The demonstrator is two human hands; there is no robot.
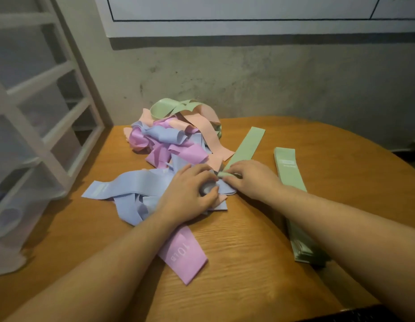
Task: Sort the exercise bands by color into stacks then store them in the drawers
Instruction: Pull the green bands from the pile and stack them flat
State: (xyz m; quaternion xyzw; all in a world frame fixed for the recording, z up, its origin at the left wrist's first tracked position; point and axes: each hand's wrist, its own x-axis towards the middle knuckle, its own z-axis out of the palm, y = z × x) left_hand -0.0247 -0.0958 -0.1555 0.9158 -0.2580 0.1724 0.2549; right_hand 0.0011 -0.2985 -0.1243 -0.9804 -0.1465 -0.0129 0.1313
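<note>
A tangled pile of exercise bands (176, 135) in pink, purple, blue and green lies at the middle of the wooden table (248, 263). A flat green band (246, 146) stretches from the pile's right side toward me. My right hand (250, 178) pinches its near end. My left hand (190, 194) rests on loose blue bands (130, 189), fingers curled round a fold of blue band. A purple band (185, 254) sticks out from under my left wrist. A stack of green bands (292, 180) lies to the right, partly hidden by my right forearm.
A white plastic drawer unit (39, 126) stands at the left, beside the table. A grey wall (271, 77) runs close behind the pile. The table's curved edge falls away at the right and at the front.
</note>
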